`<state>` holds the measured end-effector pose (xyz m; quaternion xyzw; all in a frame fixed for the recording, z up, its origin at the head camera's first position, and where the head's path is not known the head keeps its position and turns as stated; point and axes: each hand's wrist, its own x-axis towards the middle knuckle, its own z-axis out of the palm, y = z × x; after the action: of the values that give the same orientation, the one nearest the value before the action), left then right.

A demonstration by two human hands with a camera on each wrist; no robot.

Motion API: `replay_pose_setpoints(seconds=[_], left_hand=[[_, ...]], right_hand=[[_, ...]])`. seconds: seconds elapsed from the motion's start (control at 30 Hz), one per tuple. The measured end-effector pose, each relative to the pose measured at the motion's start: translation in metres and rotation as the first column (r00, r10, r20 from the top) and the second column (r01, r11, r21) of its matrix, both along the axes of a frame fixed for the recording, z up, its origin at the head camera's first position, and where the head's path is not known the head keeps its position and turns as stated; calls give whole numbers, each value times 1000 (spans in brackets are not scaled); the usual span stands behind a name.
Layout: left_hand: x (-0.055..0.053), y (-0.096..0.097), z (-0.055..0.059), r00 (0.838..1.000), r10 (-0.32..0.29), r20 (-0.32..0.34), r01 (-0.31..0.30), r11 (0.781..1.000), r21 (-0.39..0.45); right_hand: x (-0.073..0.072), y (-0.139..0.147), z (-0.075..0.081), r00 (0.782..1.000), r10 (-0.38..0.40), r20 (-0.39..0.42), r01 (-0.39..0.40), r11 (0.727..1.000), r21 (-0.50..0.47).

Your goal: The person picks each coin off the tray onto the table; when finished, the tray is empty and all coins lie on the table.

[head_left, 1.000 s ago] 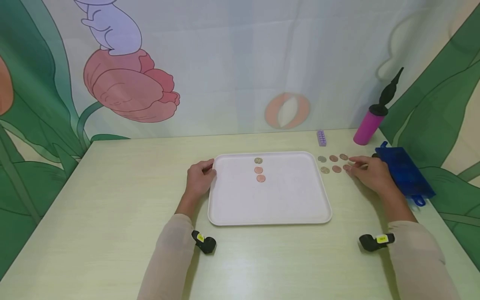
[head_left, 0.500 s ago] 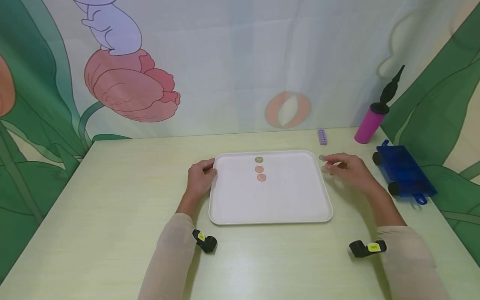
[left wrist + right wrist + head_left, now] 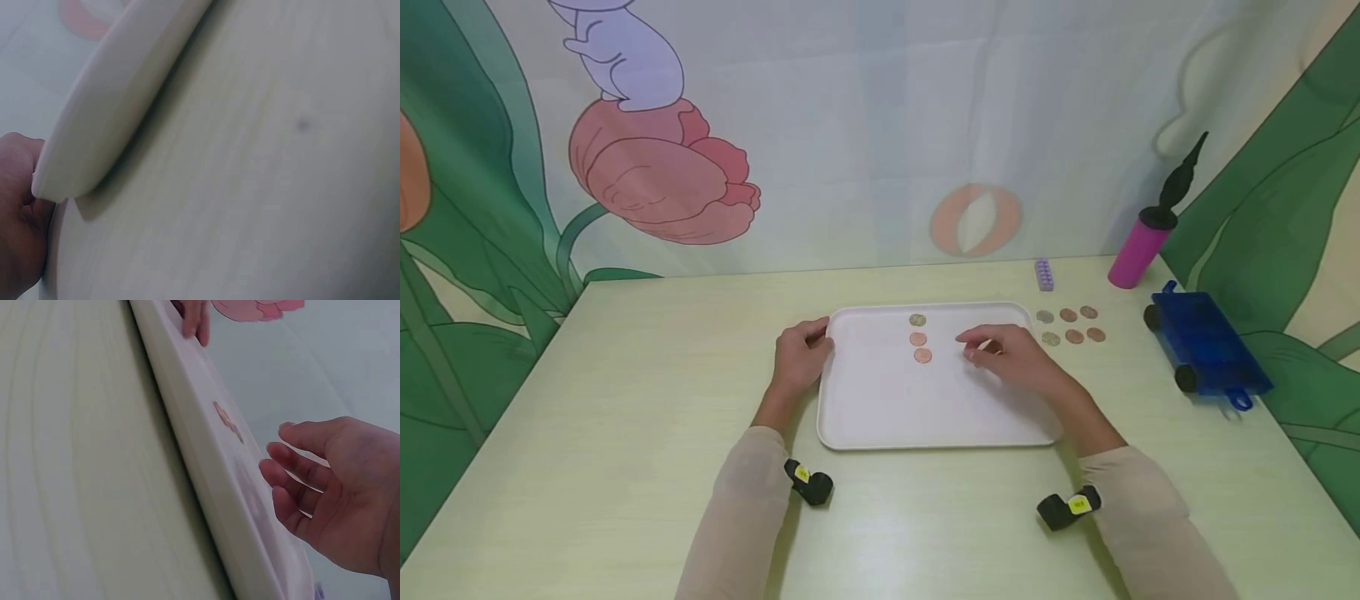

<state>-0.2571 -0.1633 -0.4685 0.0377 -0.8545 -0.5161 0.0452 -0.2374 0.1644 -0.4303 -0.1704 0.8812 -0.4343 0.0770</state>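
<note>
A white rectangular tray (image 3: 880,408) lies on the table. My left hand (image 3: 798,358) grips its left rim near the far corner; in the left wrist view part of that hand (image 3: 22,219) shows at the tray's edge. One yellowish coin (image 3: 917,320) and two copper coins (image 3: 918,339) form a column on the tray. Over its right half hovers my right hand (image 3: 1011,357), just right of that column. In the right wrist view, this hand's loosely bent fingers (image 3: 306,469) stand apart from the thumb, with nothing seen between them.
Several coins (image 3: 1074,337) lie in two rows right of the tray. Beyond them are a blue wheeled toy cart (image 3: 1213,346), a pink pump with a black top (image 3: 1131,254) and a small purple block (image 3: 1044,274). A printed curtain (image 3: 850,125) hangs behind the table.
My right hand has moved left from the coins at the right to above the tray. The coins look the same in both groups, and my left hand stays on the rim.
</note>
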Motion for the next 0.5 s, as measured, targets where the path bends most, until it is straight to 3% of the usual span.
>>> replay_pose_setpoints(seconds=[0.23,0.5], left_hand=[[1,-1,-1,1000,-1,11,0,1000,18],[0,-1,-1,1000,-4,8,3,1000,13]], right_hand=[[-8,-33,-13,1000,25,-8,-25,1000,10],[-11,-50,-21,997,-68,-37,70,996,61]])
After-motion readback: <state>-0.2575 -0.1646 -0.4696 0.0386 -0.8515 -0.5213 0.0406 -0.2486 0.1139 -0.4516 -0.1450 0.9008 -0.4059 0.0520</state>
